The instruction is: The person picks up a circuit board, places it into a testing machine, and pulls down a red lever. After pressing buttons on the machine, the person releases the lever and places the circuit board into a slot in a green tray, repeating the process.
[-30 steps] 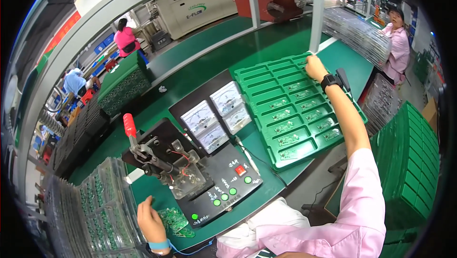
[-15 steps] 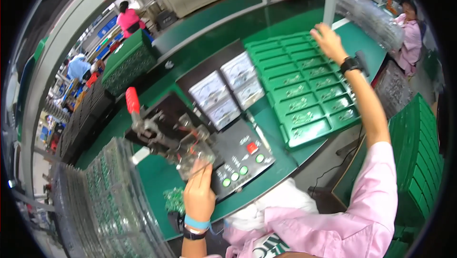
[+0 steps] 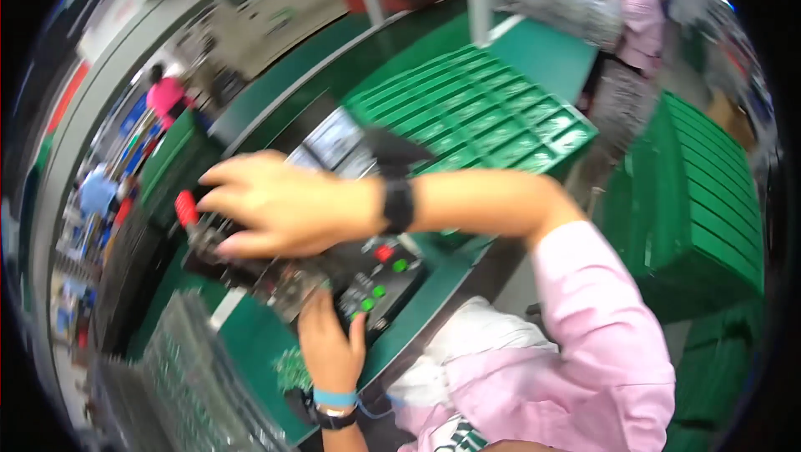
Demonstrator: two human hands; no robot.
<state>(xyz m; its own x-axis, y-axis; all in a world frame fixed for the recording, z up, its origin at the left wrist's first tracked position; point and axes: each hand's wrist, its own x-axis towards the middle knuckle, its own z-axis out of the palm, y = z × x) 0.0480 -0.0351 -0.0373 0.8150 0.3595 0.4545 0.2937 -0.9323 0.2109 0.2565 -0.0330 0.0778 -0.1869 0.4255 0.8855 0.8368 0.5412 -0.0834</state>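
My right hand (image 3: 279, 206) reaches across the bench, blurred, fingers spread and nothing seen in them. Its fingertips are close to the red handle (image 3: 185, 208) of a toggle clamp on a test fixture (image 3: 292, 285); contact cannot be made out. At the fixture's near edge lies my left hand (image 3: 328, 344), with a blue wrist strap, fingers stretched out and thumb apart. The dark control panel (image 3: 400, 289) beside it has lit green buttons and a red one. A small heap of green circuit boards (image 3: 292, 369) lies left of my left wrist.
A green compartment tray (image 3: 392, 106) with small clear-looking parts lies at the far right. Stacked clear trays (image 3: 200, 377) stand at left, stacked green trays (image 3: 692, 210) at right. Printed sheets (image 3: 334, 137) lie behind the fixture. People (image 3: 641, 18) sit farther off.
My right hand has swung left from the green tray's far edge to the clamp handle. My left hand's thumb has spread away from its fingers. The whole view has shifted.
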